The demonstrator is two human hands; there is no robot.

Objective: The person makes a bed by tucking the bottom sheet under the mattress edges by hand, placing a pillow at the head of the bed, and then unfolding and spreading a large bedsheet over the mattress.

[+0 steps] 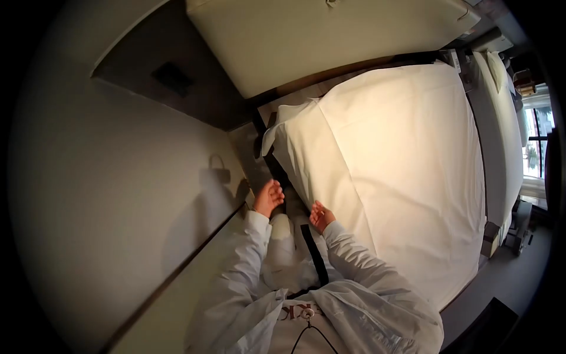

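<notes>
My left hand [269, 199] is held up in front of my legs, palm turned inward, fingers loosely curled and with nothing in it. My right hand [321, 216] hangs close to the near side of the bed, fingers bent and apart, also holding nothing. A white sheet [407, 141] covers the bed beside my right hand. One long fold line runs along it, and its corner at the upper left sticks out past the mattress. I cannot tell whether my right hand touches the sheet.
A cream padded headboard [330, 35] rises behind the bed. The pale wall [130, 177] stands close on my left, with a dark panel [171, 65] further up. To the right are a second bed [501, 147] with white bedding and a window [535, 141].
</notes>
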